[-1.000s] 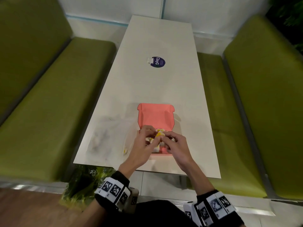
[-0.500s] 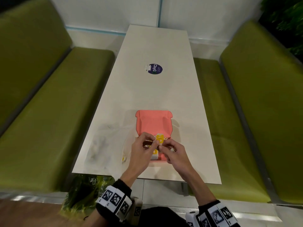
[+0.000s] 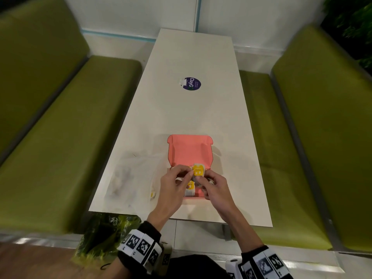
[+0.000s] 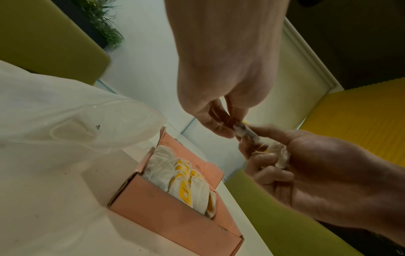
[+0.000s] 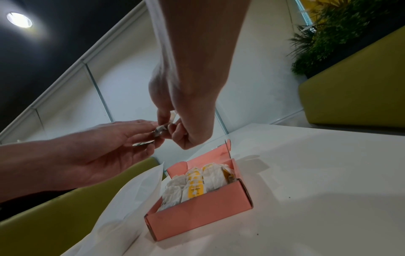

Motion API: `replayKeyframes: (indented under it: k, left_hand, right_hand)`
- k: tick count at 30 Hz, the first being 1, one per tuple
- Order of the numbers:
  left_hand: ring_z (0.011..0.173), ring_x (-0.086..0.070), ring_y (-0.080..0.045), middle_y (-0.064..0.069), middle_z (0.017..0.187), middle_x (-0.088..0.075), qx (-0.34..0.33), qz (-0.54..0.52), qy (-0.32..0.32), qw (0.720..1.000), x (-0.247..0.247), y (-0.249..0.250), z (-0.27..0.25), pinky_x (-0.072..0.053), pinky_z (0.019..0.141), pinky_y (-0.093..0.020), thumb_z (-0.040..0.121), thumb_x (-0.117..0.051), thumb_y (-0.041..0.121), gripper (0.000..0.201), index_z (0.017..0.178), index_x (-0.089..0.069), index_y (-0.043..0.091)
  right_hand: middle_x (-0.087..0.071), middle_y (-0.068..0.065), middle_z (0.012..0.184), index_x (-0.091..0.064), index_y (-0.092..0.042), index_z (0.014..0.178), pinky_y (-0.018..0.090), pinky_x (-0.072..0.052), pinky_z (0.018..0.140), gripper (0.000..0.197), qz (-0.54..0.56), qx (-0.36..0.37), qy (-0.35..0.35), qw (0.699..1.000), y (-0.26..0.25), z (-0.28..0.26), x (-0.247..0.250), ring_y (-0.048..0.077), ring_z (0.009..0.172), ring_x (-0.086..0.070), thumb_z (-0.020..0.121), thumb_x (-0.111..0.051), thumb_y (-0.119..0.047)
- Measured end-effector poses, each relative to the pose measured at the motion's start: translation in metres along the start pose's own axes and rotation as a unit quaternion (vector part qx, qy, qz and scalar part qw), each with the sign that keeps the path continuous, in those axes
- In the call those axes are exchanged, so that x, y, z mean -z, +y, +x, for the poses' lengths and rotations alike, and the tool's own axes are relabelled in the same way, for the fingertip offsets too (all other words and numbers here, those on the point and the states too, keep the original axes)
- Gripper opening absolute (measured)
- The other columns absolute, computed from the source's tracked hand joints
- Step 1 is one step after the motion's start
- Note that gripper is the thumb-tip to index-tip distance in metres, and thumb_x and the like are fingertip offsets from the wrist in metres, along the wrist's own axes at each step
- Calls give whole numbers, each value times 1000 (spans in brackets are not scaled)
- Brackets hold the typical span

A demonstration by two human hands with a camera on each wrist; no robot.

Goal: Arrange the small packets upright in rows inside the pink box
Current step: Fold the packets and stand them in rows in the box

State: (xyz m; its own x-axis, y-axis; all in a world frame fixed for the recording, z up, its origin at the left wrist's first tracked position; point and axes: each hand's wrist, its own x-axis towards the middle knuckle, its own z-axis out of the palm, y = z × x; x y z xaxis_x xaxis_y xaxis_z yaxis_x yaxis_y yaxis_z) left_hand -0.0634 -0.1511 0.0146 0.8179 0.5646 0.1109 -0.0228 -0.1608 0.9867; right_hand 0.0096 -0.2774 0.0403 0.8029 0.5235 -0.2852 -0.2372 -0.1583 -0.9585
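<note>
Head view: left hand (image 3: pixel 173 185) and right hand (image 3: pixel 216 188) both pinch one small packet (image 3: pixel 198 170) above the pink box (image 3: pixel 190 150) at the desk's near edge; box sits directly below.

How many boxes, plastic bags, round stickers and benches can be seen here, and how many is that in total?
Boxes: 1, the pink box
Plastic bags: 1, the plastic bag beside the box
Round stickers: 1, the round sticker on the table
Benches: 2, the left bench and the right bench
Total: 5
</note>
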Motion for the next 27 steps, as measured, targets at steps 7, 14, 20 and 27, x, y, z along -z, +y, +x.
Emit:
replayKeyframes:
  k: [7, 14, 20, 27]
  left_hand:
    - [82, -67, -14, 8, 90, -70, -33, 53, -1, 998, 3, -1, -2, -54, 67, -31, 93, -67, 13, 7, 95, -68, 20]
    - [86, -66, -15, 11, 93, -69, -43, 54, 3, 998, -4, 0, -9, -50, 70, -24, 94, -66, 13, 13, 102, -67, 22]
    - [91, -67, -20, 5, 100, -69, -22, 30, -7, 999, -3, -2, -12, -55, 71, -31, 92, -63, 22, 13, 100, -69, 30]
    - [99, -66, -11, 0, 110, -69, -4, 19, -63, 998, -2, 9, -18, -52, 72, -17, 93, -67, 9, 34, 112, -67, 37]
  right_hand:
    - [-58, 5, 78, -72, -10, 88, 21, -34, 49, 9, 42, -32, 47, 998, 1, 7, -2, 4, 53, -47, 90, -69, -19]
    - [-59, 9, 78, -71, -6, 90, 22, -26, 45, 9, 146, -74, 44, 985, 2, 11, -5, 13, 54, -31, 91, -62, -8]
    - [-58, 9, 81, -65, 5, 103, 22, -26, 46, 17, 146, -75, 48, 985, 1, 14, -4, 11, 57, -33, 93, -61, -9]
    - [-45, 7, 75, -68, 2, 101, 26, -27, 53, 16, 168, -74, 66, 981, -1, 18, -4, 9, 56, -32, 92, -63, -11]
